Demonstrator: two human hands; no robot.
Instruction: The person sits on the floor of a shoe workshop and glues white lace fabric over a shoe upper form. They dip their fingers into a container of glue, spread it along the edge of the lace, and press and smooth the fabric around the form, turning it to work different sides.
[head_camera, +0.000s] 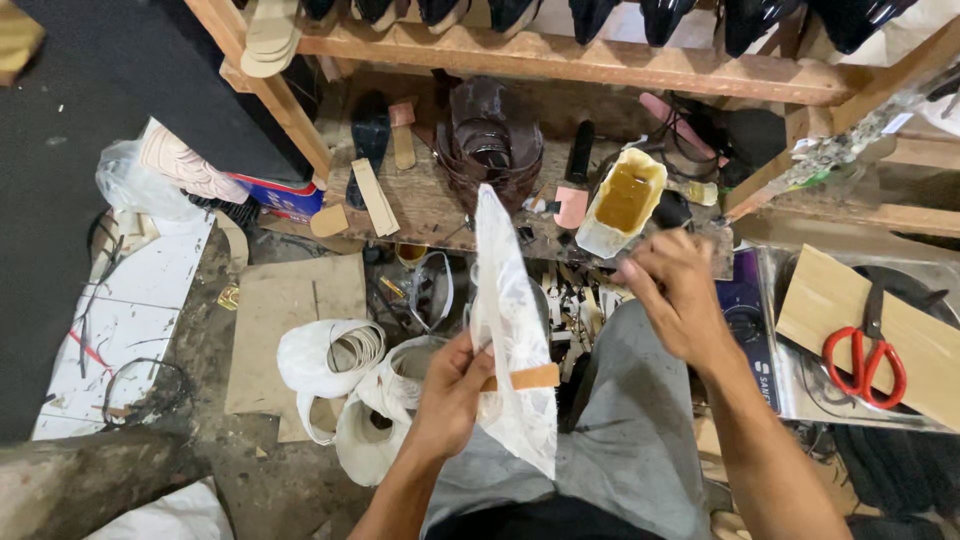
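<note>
My left hand grips a thin, translucent white plastic bag held upright over my lap, together with a short tan strip that pokes out to the right of my fingers. My right hand hovers to the right of the bag with its fingers curled loosely, holding nothing that I can see. It is just below a cut-open plastic container of amber glue that sits on the low wooden bench.
On the bench lie a dark brown leather piece, tan sole strips and a brush. Red-handled scissors rest on a board at the right. White bags of scraps and cardboard lie on the floor at left. Shoes line the shelf above.
</note>
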